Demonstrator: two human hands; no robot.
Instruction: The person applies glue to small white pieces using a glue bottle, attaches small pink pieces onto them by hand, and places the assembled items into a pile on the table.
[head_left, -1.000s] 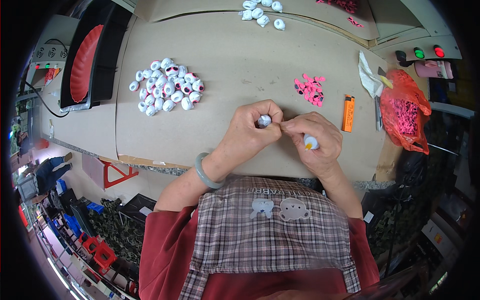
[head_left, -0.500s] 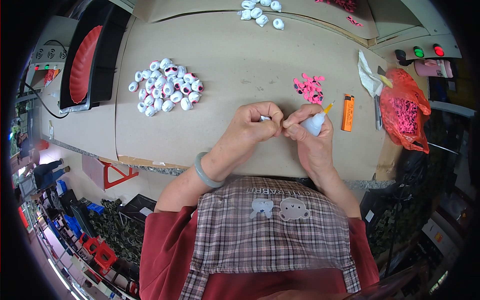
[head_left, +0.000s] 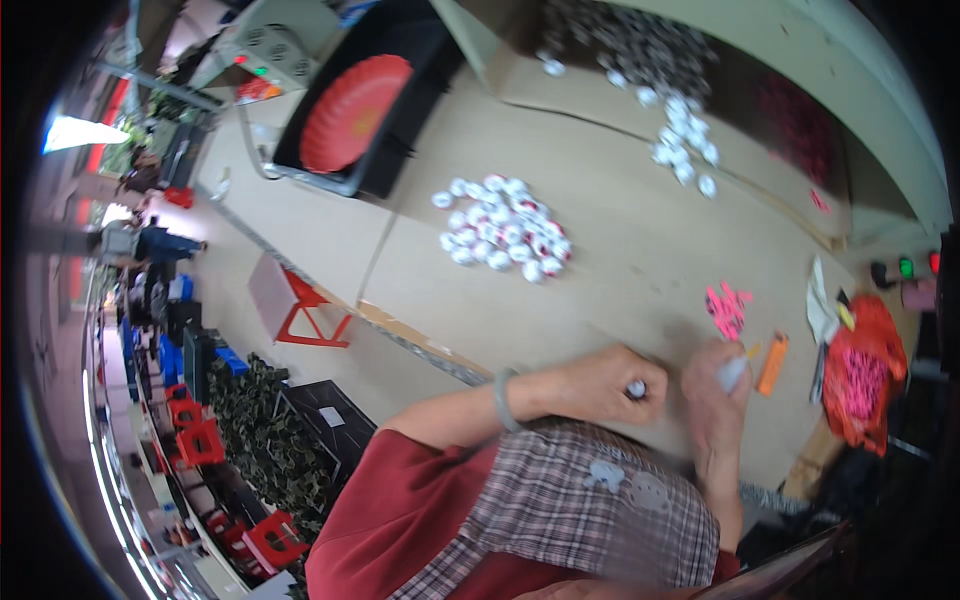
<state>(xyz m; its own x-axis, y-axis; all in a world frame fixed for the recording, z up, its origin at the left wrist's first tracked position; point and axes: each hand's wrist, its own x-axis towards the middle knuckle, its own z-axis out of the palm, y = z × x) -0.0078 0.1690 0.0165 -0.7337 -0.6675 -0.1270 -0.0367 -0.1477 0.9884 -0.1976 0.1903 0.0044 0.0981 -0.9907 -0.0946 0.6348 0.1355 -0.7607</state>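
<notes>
My left hand (head_left: 605, 383) is curled around a small round white piece (head_left: 636, 389) with a dark spot, which shows in the opening of the fist. Close by on its right, my right hand (head_left: 712, 395) grips a pale squeeze bottle (head_left: 733, 374) with a yellow nozzle. That hand is smeared by motion, and whether its fingertips also pinch something cannot be made out. Beyond the hands lies a pile of similar white pieces (head_left: 505, 230), some with pink and dark parts. Small pink pieces (head_left: 727, 310) are heaped just past my right hand.
An orange lighter (head_left: 773, 362) lies right of the bottle. Farther right are a white cloth or paper (head_left: 823, 305) and a red plastic bag (head_left: 892, 335) of pink pieces. A black bin (head_left: 395, 150) holding a red fluted tray (head_left: 345, 115) stands far left. More white pieces (head_left: 680, 135) lie at the back.
My view has turned, so the table appears tilted and more of its back shows. My hands have come apart, and the white piece in my left fist now shows more clearly.
</notes>
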